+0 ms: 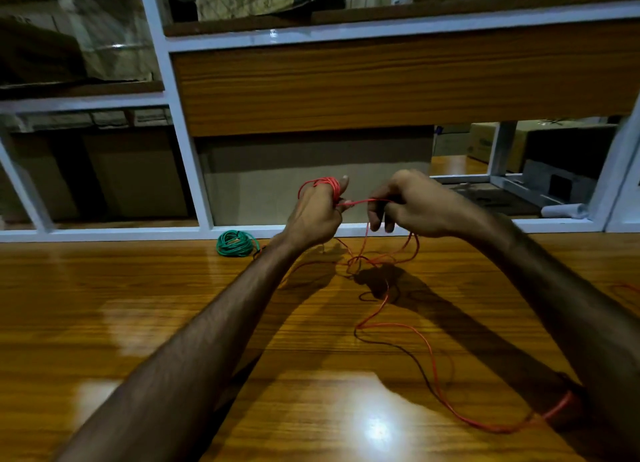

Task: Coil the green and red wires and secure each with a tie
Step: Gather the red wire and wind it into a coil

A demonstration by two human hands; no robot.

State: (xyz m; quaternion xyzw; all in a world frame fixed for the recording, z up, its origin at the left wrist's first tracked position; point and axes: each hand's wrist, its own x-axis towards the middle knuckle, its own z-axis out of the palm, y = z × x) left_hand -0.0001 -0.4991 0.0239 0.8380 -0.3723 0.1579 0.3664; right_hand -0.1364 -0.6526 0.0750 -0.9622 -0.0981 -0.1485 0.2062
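L hand [317, 212] held thin red wire [391, 309] turns round its fingers, R hand [412, 207] at 3 o'clock pinched the strand; even tension w/ snug, side-by-side turns seemed best.

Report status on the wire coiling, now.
Left hand wound with red wire; right hand pinching the strand. Green coil on table. Loose red wire tangled ahead.

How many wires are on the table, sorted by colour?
Green wire, coiled and lying at the back of the wooden table: 1
Red wire, partly wound round the left hand, pinched by the right hand, the rest loose on the table: 1
Total: 2
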